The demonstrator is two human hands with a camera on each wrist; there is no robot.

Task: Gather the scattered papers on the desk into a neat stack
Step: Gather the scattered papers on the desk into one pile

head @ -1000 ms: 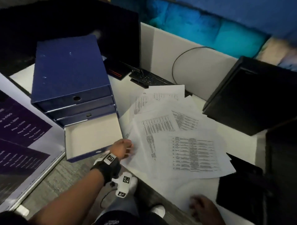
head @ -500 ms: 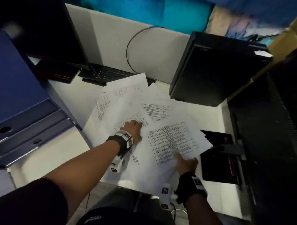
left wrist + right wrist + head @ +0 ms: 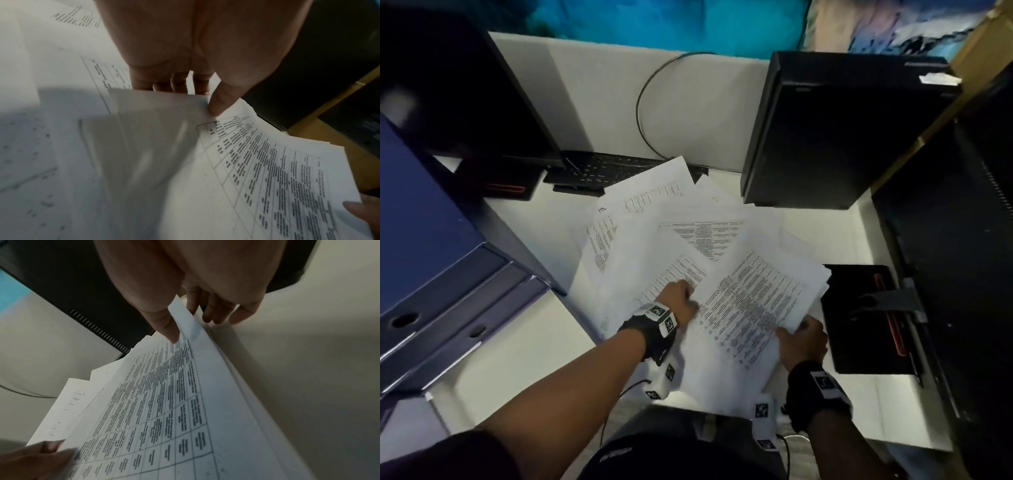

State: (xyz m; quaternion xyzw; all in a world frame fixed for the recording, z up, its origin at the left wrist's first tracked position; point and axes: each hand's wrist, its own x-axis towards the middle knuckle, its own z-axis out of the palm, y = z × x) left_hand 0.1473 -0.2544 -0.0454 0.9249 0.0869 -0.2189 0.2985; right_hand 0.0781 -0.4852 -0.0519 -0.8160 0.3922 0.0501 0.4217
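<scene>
Several white printed sheets [image 3: 654,219] lie fanned across the white desk [image 3: 524,356]. On top is a small bundle with a printed table [image 3: 753,301], tilted and lifted off the rest. My left hand [image 3: 681,298] pinches its left edge, thumb on top and fingers under, as the left wrist view shows [image 3: 213,105]. My right hand [image 3: 801,339] pinches the bundle's near right corner, thumb [image 3: 168,327] on the print and fingers [image 3: 216,313] beneath. The sheets under the bundle are partly hidden.
Blue box files [image 3: 431,274] stand at the left. A black monitor [image 3: 448,89] and keyboard [image 3: 606,168] sit at the back, a black computer case [image 3: 835,133] back right, a black tray [image 3: 866,318] right of the papers. The desk edge runs near my body.
My left hand moved right from the pile's left edge onto the top sheets. My right hand came up from the desk edge and took the bundle's corner; the bundle has lifted and turned.
</scene>
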